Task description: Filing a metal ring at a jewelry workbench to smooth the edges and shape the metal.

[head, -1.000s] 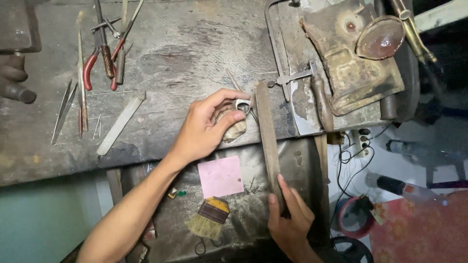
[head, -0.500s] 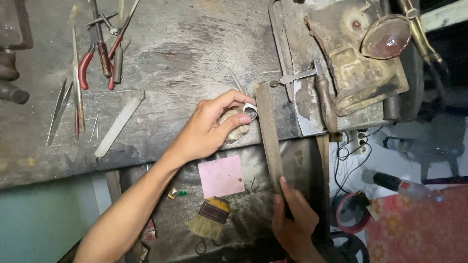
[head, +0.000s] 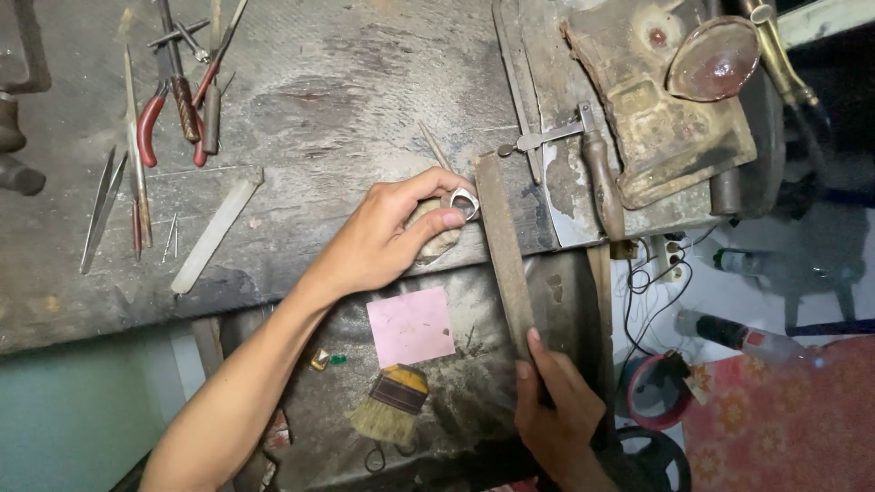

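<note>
— Ring (head: 465,202), small and silvery, sits at the near edge of the workbench (head: 346,100), pinched between thumb and fingertips of the left hand (head: 392,239).

— And the file?

— Long flat file (head: 503,251) lies just right of the ring, touching it; the right hand (head: 554,410) is clamped on its near end.

— Anything below?

— Pink paper (head: 411,325) and a brush (head: 387,404) lie in the tray; red-handled pliers (head: 169,114) rest far left.

A small silver ring (head: 464,203) sits pinched at the tabletop (head: 365,91) edge, touching a long, flat, rusty file (head: 503,246) lying lengthwise.
</note>
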